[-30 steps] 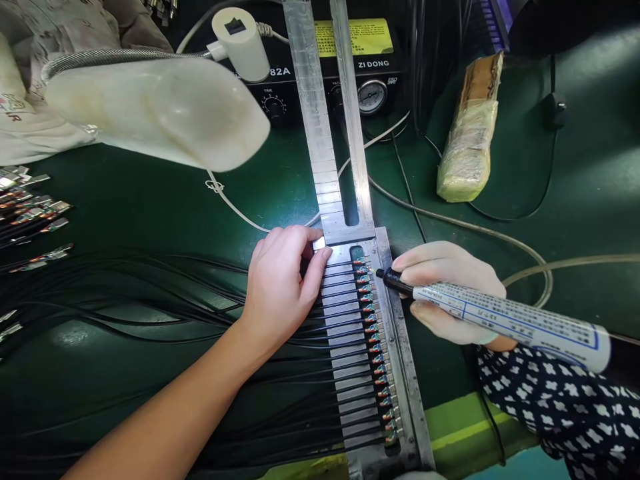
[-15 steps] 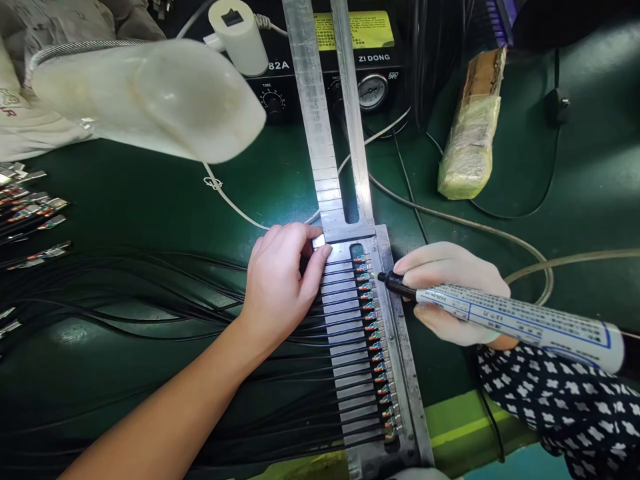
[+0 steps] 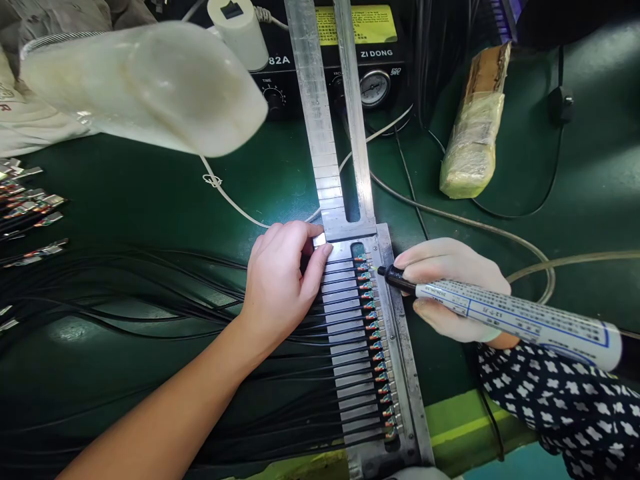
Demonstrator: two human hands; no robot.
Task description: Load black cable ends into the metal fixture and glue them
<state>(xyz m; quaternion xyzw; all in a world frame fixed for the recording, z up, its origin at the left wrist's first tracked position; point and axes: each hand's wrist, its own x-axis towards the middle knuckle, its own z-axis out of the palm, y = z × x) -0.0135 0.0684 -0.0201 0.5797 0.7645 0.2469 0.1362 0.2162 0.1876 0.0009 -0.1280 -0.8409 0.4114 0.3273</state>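
Observation:
My left hand [image 3: 277, 277], bare, has its thumb and fingers closed on the left edge of a metal fixture [image 3: 407, 373] near its upper end. My right hand [image 3: 453, 280], in a white glove, grips a white printed dispensing tube [image 3: 520, 320] with a black nozzle [image 3: 397, 279]. The nozzle tip points left at a row of small wired connectors [image 3: 371, 305] near the row's far end; whether it touches one I cannot tell. Black cables [image 3: 345, 328] lie side by side in the fixture's slots and run off to the left, passing under my left forearm.
A slotted metal bar [image 3: 327, 180] extends away from the fixture toward a black controller box [image 3: 285, 87] with a gauge. A large whitish lamp-like housing [image 3: 150, 87] overhangs the upper left. At right stands a plastic-wrapped block [image 3: 470, 140]; loose connector ends [image 3: 33, 207] lie far left.
The dispensing tube's tip has shifted slightly toward the far end of the connector row, with my right hand. My left hand stays at the fixture's edge. The view has tilted a little.

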